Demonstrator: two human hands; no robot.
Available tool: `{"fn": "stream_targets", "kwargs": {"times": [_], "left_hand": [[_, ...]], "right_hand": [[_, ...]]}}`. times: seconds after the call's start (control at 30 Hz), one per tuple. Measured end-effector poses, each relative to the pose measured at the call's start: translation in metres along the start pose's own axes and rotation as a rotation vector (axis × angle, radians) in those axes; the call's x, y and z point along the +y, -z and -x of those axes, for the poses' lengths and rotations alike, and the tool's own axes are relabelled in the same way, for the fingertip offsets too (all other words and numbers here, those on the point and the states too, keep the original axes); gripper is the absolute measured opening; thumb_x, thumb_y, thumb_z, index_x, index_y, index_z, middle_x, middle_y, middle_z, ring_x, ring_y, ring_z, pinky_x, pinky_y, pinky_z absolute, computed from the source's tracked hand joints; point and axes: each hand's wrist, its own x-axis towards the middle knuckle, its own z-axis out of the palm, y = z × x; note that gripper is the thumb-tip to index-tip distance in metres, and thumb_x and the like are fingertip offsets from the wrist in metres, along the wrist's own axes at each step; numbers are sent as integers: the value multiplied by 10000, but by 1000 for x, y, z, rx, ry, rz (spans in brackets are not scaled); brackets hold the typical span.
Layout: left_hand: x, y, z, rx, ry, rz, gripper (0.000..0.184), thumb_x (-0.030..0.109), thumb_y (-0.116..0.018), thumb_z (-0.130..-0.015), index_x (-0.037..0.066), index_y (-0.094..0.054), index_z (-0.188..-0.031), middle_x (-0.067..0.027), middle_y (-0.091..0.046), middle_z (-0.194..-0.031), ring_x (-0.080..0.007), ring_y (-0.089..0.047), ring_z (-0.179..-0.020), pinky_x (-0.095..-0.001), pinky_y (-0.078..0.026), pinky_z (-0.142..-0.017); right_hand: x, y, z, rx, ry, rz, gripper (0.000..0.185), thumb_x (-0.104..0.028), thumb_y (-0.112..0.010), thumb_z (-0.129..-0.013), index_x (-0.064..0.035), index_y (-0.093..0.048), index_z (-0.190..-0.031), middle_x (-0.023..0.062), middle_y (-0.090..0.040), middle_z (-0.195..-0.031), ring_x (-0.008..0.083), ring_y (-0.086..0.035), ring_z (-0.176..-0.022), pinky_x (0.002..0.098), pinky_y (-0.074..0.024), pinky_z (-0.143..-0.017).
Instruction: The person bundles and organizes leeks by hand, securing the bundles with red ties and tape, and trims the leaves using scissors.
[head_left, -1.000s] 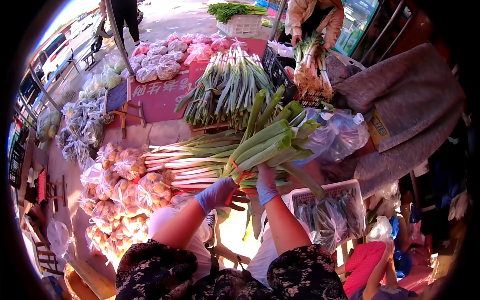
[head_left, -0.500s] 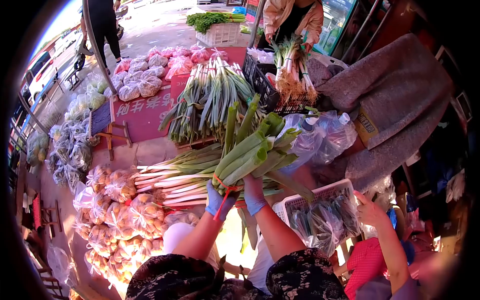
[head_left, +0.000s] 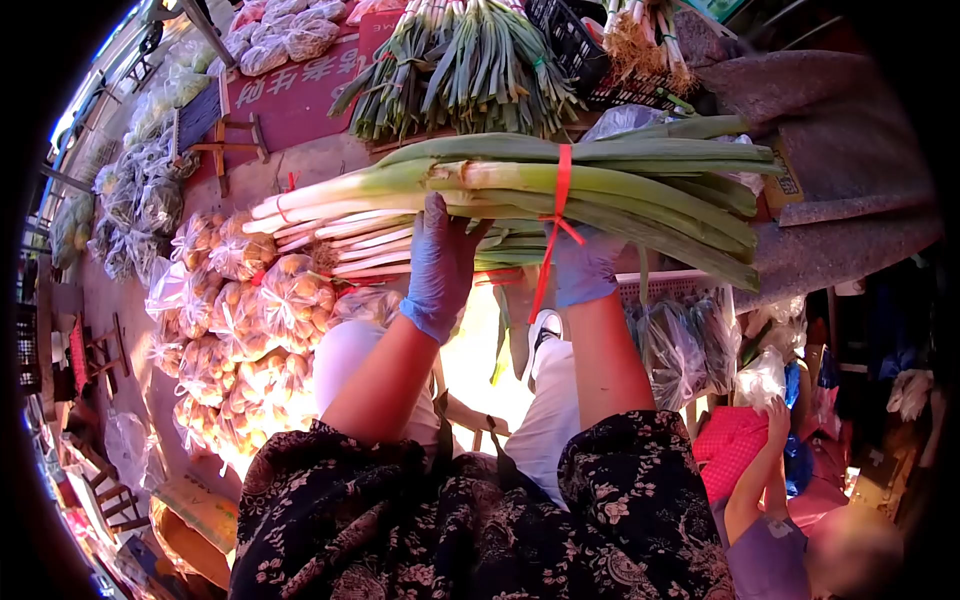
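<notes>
The tied leek bundle (head_left: 640, 185) hides most fingers of the right hand (head_left: 588, 268) and some of the left hand (head_left: 438, 272) — their grip is unclear. Beneath it, slimmer leeks (head_left: 375, 243) are partly covered. Beyond it, the top edge crops the leek pile (head_left: 490, 75); to its lower right, a person's head (head_left: 852, 552) is blurred.

Clear bags of round produce (head_left: 295, 305) sit at left, a wooden stool (head_left: 222, 147) and red mat (head_left: 290, 90) farther off. At right, a pale crate (head_left: 697, 277) holds bagged vegetables (head_left: 675, 350); a dark cloth (head_left: 855, 150) lies beyond.
</notes>
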Motion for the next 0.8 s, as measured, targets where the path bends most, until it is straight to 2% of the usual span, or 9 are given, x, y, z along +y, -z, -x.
{"fn": "stream_targets", "kwargs": {"times": [0.03, 0.17, 0.23, 0.3, 0.5, 0.63, 0.7, 0.73, 0.8], "left_hand": [[11, 2, -6, -36, -51, -5, 653, 569, -425, -868, 131, -325, -1342, -81, -339, -1388, -276, -318, -1276, -539, -221, -1048], [53, 42, -44, -73, -32, 371, 744, 599, -481, -821, 40, -353, -1294, -173, -400, -1316, -305, -370, -1232, -461, -253, -1070], [51, 37, -51, 77, -146, 353, 494, 447, -586, -833, 57, -503, -1124, -100, -555, -1114, -253, -496, -1084, -393, -328, -1029], [49, 44, -61, 178, -154, 340, 407, 375, -639, -814, 78, -534, -1072, -68, -581, -1049, -223, -521, -1031, -383, -365, -996], [62, 52, -78, 246, -212, 420, 396, 305, -694, -766, 94, -533, -1059, -55, -583, -1012, -217, -535, -989, -362, -403, -952], [97, 63, -75, 272, -340, 309, 371, 324, -664, -785, 84, -537, -1038, -59, -583, -980, -209, -546, -952, -350, -422, -909], [117, 78, -76, 278, -392, 248, 348, 334, -643, -799, 76, -546, -1012, -59, -581, -952, -201, -552, -922, -341, -432, -886], [125, 84, -73, 277, -413, 214, 339, 329, -638, -805, 74, -546, -1009, -57, -579, -948, -195, -551, -921, -336, -433, -883], [138, 95, -68, 292, -451, 164, 350, 306, -650, -795, 69, -532, -1025, -55, -570, -937, -188, -551, -910, -327, -442, -863]], "right_hand": [[-5, -1, -3, 90, -36, -57, 553, -503, -548, -789, -120, -518, -1188, 63, -536, -1208, 242, -504, -1112, 451, -425, -929], [-9, 24, -24, 351, -91, -96, 589, -523, -544, -759, -115, -525, -1185, 68, -543, -1208, 283, -535, -1077, 505, -436, -909], [1, 42, -31, 414, -141, -55, 597, -517, -549, -755, -106, -520, -1187, 90, -536, -1208, 309, -531, -1072, 516, -438, -902], [6, 46, -32, 462, -230, 15, 604, -522, -542, -757, -92, -518, -1180, 114, -533, -1200, 331, -529, -1067, 518, -440, -899], [7, 41, -12, 482, -613, 305, 621, -545, -513, -788, -6, -518, -1095, 162, -554, -1101, 338, -548, -1008, 493, -466, -857], [17, 29, 8, 86, -918, 522, 566, -523, -491, -844, -7, -543, -1069, 146, -622, -938, 293, -622, -818, 403, -513, -769], [29, 22, 27, -138, -916, 781, 468, -429, -481, -894, -2, -554, -1071, 138, -634, -923, 247, -637, -768, 346, -525, -721], [31, 16, 35, -271, -898, 799, 356, -307, -483, -920, -1, -554, -1089, 123, -637, -946, 210, -639, -789, 319, -524, -708], [36, 9, 41, -420, -764, 917, 295, -227, -527, -909, -9, -551, -1106, 102, -637, -956, 183, -626, -807, 289, -505, -748]]}}
